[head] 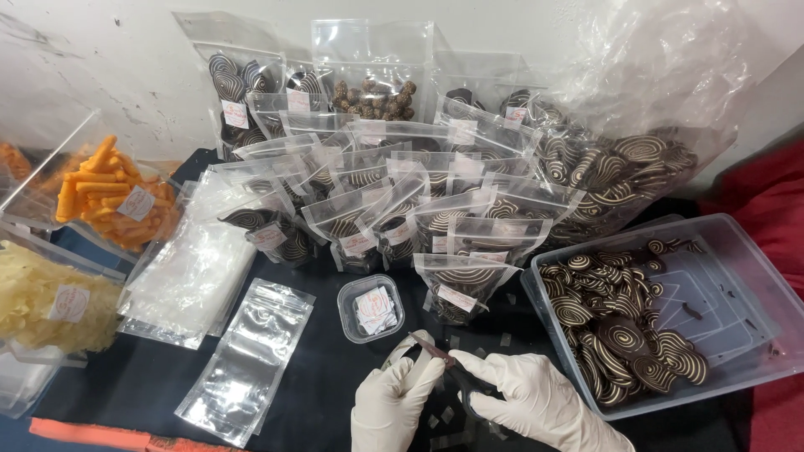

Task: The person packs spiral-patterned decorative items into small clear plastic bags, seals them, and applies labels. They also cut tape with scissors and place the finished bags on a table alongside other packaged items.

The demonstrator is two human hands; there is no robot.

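Observation:
Both my hands wear white gloves and meet at the bottom centre over the black cloth. My right hand [532, 400] grips what looks like dark-handled scissors [456, 372], blades pointing up-left. My left hand [392, 403] pinches a thin clear strip [408, 345] at the blades. Small clear cut squares [505, 339] lie scattered on the cloth around my hands. Just beyond them stands a small clear tub [371, 310] holding white labels.
A clear bin [737, 276] of dark swirl-patterned cookies sits at right. Several filled labelled pouches [461, 285] stand behind, with a large bag of cookies [628, 167] beyond. Empty pouches [247, 360] lie at left, near bags of orange sticks [117, 197] and yellow chips [42, 305].

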